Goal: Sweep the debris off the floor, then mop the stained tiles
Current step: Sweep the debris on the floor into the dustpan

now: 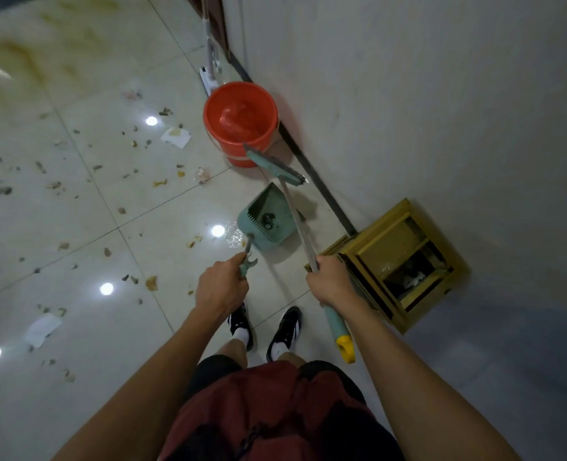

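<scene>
littered tiles (76, 201); left hand (220, 287) fingers around dustpan (267, 217) handle, right hand (330, 281) around broom (275, 166) shaft

No text, label or number (bucket and dustpan included) is legible.

Dustpan (265, 221) on floor (76, 201) ahead of feet; bucket (240, 121) beyond it by wall (408, 94); mop (209, 71) behind bucket; debris (76, 181) scattered left.

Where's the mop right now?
In the head view the mop leans against the wall at the top, just behind the orange bucket, in neither hand.
</scene>
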{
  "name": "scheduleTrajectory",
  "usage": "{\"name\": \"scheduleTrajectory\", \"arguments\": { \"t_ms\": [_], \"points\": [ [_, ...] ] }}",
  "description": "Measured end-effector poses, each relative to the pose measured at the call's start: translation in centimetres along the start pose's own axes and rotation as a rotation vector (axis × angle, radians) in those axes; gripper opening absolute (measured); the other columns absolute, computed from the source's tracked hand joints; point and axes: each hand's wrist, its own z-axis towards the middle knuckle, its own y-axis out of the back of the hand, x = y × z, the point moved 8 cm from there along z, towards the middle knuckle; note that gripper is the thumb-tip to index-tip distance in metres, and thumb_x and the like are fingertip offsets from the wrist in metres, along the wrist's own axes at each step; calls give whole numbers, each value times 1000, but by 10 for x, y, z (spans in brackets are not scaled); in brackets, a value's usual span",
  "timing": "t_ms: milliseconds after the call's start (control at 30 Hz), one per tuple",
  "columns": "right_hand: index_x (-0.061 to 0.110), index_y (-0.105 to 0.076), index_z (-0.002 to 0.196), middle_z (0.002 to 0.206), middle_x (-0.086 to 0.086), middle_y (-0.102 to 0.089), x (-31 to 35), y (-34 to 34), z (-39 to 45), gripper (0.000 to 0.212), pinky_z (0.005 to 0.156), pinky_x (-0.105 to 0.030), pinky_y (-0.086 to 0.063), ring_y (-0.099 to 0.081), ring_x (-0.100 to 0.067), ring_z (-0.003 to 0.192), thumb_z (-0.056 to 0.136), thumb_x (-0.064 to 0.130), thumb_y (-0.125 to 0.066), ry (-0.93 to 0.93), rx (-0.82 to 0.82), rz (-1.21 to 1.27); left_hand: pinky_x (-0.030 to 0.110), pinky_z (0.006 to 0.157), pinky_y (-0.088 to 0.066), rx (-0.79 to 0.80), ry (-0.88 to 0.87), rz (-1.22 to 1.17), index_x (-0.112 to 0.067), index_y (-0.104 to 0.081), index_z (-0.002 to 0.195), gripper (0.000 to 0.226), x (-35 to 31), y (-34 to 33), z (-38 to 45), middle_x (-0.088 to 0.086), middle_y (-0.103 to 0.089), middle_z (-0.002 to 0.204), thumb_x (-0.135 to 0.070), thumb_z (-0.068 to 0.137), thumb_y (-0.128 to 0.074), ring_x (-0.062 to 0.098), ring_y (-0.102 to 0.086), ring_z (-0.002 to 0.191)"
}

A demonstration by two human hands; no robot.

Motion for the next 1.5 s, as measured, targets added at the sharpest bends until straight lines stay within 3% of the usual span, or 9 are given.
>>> {"name": "scheduleTrajectory", "arguments": {
  "t_ms": [100,300,567,700,867,1167,1300,1400,1500],
  "points": [
    [8,-54,83,82,-9,-59,1,-4,5,6,49,-26,-43,-58,-28,72,88,11,-56,34,12,-38,33,49,-54,-36,68,-24,-33,-62,113,34,17,6,-20,-7,-56,61,-13,88,-50,15,-54,49],
    [4,-55,84,80,-17,-58,7,-29,22,3,70,-46,-60,-67,-34,78,84,7,-56,40,78,-28,35,56,-58,-96,235,-38,-36,-60,119,37,63,26,-61,-4,-62,71,-17,89,-53,16,-58,56],
    [-4,-64,107,98,-22,-68,40,-79,29,26,54,-36,-59,-71,-37,78,85,10,-58,30,148,-21,29,48,-52,-138,406,-60,-32,-64,113,23,123,35,-119,-7,-59,66,-22,94,-54,11,-55,52],
    [3,-63,103,79,-16,-68,47,-105,21,23,43,-27,-50,-61,-23,45,83,12,-59,-28,199,139,30,48,-53,-134,458,-80,-31,-64,116,25,148,33,-134,-4,-59,65,-19,96,-53,15,-56,52],
    [1,-62,93,64,-14,-58,24,-129,4,21,43,-26,-46,-51,-22,43,81,-7,-47,-119,185,128,30,49,-53,-134,492,-94,-29,-65,116,29,176,35,-138,-4,-58,64,-16,94,-52,15,-56,52],
    [-11,-59,113,105,-33,-67,26,-165,-1,31,39,-25,-47,-60,-28,49,84,-10,-47,-185,156,52,35,52,-57,-82,442,-50,-33,-62,118,33,220,43,-138,-3,-57,63,-16,92,-52,17,-56,51],
    [-14,-57,117,85,-29,-67,25,-182,5,33,40,-25,-49,-58,-25,40,88,-6,-43,-217,133,19,37,52,-57,-80,428,-41,-31,-64,109,25,243,49,-135,-4,-57,62,-17,92,-53,17,-56,51],
    [-12,-55,121,107,-34,-67,36,-202,9,35,61,-39,-58,-63,-33,61,90,-5,-43,-218,141,14,37,53,-57,-74,413,-51,-30,-65,108,24,258,53,-134,-4,-57,63,-17,92,-54,17,-56,51],
    [-13,-55,123,112,-31,-68,54,-228,7,36,53,-32,-58,-64,-33,61,89,-7,-48,-219,187,-61,35,52,-56,-67,408,-67,-31,-64,103,22,274,57,-137,-5,-57,62,-16,91,-53,16,-56,51]
  ]
}}
